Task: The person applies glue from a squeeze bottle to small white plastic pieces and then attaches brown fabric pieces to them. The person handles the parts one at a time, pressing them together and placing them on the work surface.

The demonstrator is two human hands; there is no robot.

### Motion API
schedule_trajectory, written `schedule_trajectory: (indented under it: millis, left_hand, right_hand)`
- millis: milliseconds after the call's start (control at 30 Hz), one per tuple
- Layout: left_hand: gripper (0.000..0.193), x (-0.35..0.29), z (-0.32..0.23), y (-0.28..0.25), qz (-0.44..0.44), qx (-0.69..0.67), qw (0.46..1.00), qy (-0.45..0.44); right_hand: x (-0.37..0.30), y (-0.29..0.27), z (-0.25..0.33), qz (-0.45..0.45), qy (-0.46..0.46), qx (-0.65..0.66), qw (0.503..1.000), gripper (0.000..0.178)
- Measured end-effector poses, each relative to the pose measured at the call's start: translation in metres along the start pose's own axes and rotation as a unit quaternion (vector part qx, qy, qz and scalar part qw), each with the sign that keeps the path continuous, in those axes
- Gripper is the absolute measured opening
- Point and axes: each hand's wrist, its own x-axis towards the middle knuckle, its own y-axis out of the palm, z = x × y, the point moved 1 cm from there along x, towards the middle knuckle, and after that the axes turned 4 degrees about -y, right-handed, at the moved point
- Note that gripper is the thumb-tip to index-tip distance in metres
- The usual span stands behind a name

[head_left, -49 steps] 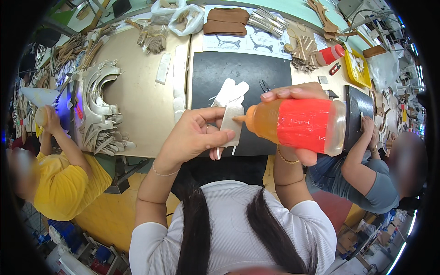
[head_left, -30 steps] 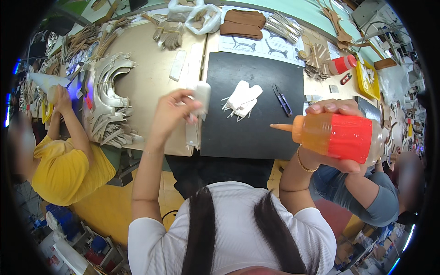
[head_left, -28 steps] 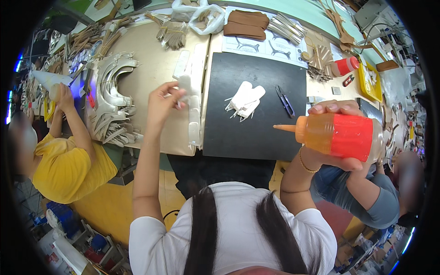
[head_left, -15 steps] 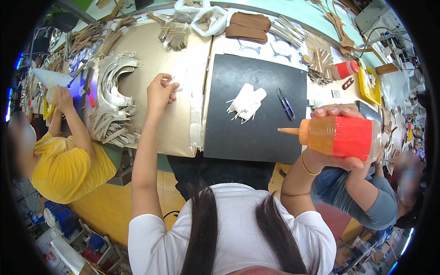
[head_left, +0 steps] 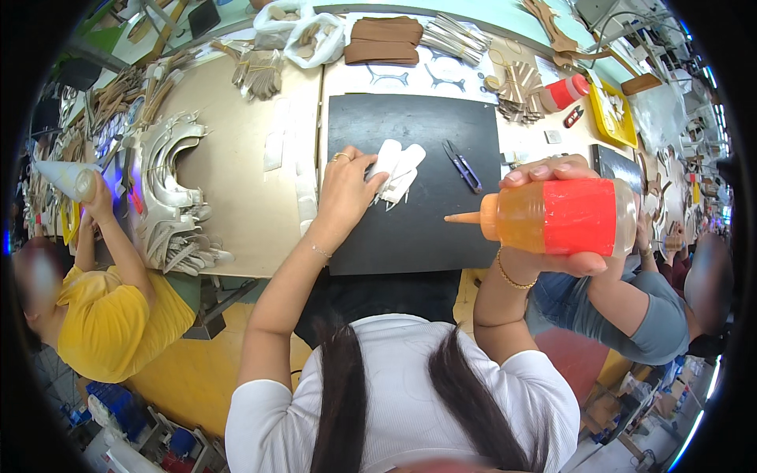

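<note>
My left hand [head_left: 349, 188] reaches over the left part of a black mat [head_left: 355, 252], its thumb and fingertips closed on the near left edge of a small stack of white, round-ended flat pieces [head_left: 406, 163]. Thin threads stick out from the lower ends of these pieces. My right hand [head_left: 564, 170] is wrapped round a clear squeeze bottle [head_left: 579, 217] with a red band, amber liquid and an orange pointed nozzle. The bottle lies level above the mat's right edge, nozzle toward the left. Between the stack and the bottle, thread snips [head_left: 464, 167] with dark blue handles lie on the mat.
Brown strips [head_left: 384, 41], bundled straps [head_left: 260, 76] and white bags [head_left: 314, 41] line the back. A yellow tray [head_left: 613, 114] and a red-banded bottle [head_left: 564, 93] stand at far right. Curved pale pieces [head_left: 169, 173] are piled left. Co-workers sit at both sides.
My left hand has moved right, from the tan board to the white pieces on the black mat. The bottle stays in my right hand. The whole view has shifted slightly.
</note>
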Motion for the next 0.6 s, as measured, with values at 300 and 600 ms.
schedule_trajectory:
  millis: [300, 600]
  left_hand:
    - [0.017, -0.003, -0.01, -0.006, 0.066, -0.273, 0.952, -0.123]
    - [0.04, -0.041, -0.057, -0.066, 0.191, -0.546, 0.791, -0.199]
  right_hand:
    - [-0.008, -0.003, -0.011, -0.034, 0.063, -0.02, 0.997, 0.097]
    - [-0.009, 0.013, -0.014, -0.087, 0.116, -0.019, 0.989, 0.096]
